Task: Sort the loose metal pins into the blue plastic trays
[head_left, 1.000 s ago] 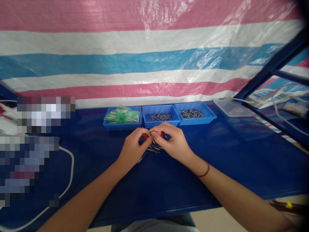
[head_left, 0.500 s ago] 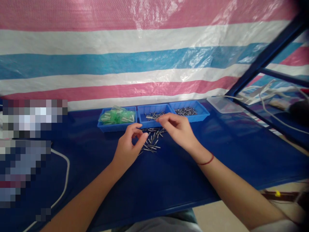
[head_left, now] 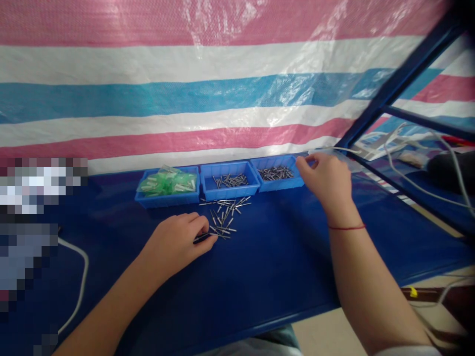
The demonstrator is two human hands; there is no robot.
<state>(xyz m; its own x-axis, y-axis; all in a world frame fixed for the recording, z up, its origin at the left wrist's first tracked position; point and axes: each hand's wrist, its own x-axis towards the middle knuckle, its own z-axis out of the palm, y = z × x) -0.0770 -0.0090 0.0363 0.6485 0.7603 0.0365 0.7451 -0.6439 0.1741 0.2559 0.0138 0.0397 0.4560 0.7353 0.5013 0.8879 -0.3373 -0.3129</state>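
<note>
Loose blind rivets [head_left: 222, 217], silver bodies with thin stems, lie scattered on the dark blue table. My left hand [head_left: 174, 242] rests at the left edge of this pile, thumb and curled fingers apart, with rivets by the fingertips. Behind the pile, a middle blue bin [head_left: 208, 188] holds more rivets [head_left: 232, 181]. The right blue bin [head_left: 282, 183] contains many small dark metal pins [head_left: 275, 173]. Over that bin's right end is my right hand [head_left: 328, 178], its thumb and fingers drawn together; whatever lies between them is hidden.
Green plastic bags [head_left: 168, 182] with pale pieces fill the left blue bin [head_left: 166, 200]. A white cable [head_left: 86, 267] curves over the table at left, beside a pixelated area. A dark blue metal frame [head_left: 393, 84] and more cables stand at right. A striped sheet [head_left: 222, 99] hangs behind.
My right hand has moved right, from the middle bin to the right bin's far end. My left hand has lowered to the rivets on the table. The view has shifted slightly.
</note>
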